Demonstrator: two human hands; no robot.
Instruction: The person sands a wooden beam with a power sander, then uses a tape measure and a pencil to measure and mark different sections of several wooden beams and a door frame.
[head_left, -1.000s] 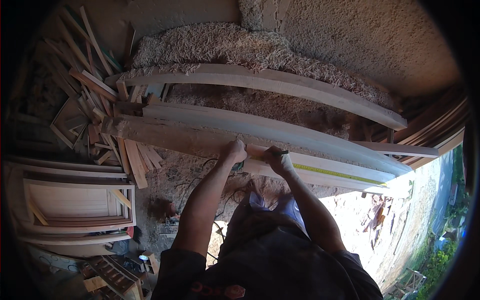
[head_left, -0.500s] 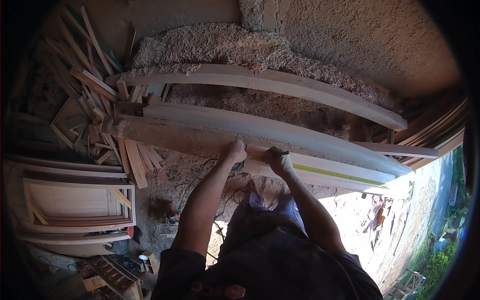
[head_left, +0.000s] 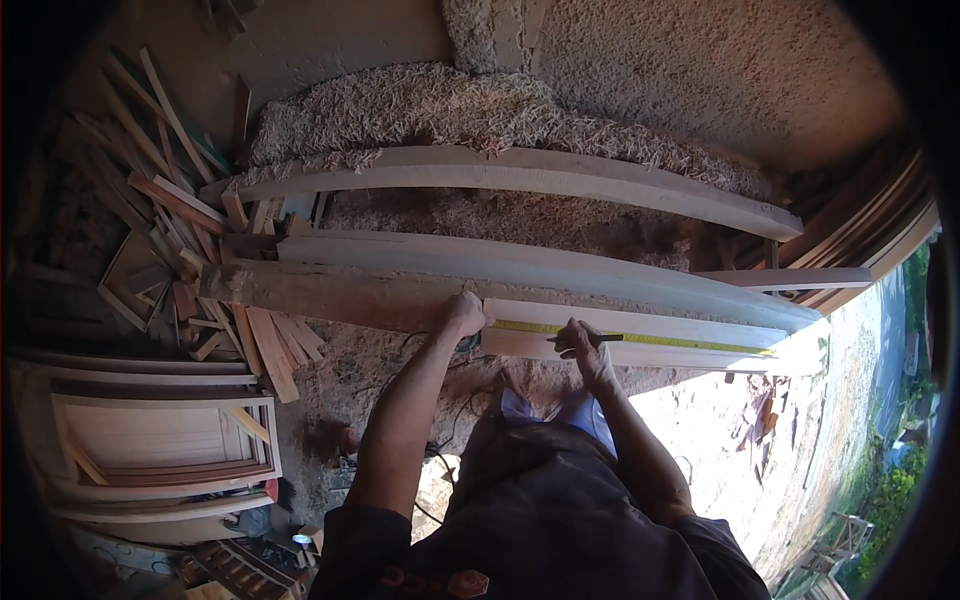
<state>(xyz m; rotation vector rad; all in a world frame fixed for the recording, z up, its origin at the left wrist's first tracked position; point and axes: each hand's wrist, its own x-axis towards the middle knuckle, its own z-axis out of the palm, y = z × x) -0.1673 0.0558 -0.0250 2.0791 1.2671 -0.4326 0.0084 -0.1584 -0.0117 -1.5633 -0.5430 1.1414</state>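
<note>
My left hand (head_left: 462,312) is closed on a green tape measure case (head_left: 467,343) at the near end of a pale board (head_left: 640,315). The yellow tape (head_left: 700,345) runs out from it rightward along the board. My right hand (head_left: 588,355) holds a dark, thin marking tool (head_left: 625,337), lying crosswise to my fingers, just over the tape. The pale board rests along a rough brown beam (head_left: 330,289), with another long weathered timber (head_left: 450,255) beside it.
A long beam (head_left: 540,175) lies beyond, against a heap of shavings (head_left: 400,100). Offcuts (head_left: 170,200) are piled at left, above stacked wooden frames (head_left: 160,440). Planks (head_left: 880,200) lean at right beside sunlit ground. A black cable (head_left: 437,460) lies near my legs.
My right hand has moved rightward and slightly down along the board, showing more of the tape near my left hand. The view has shifted slightly.
</note>
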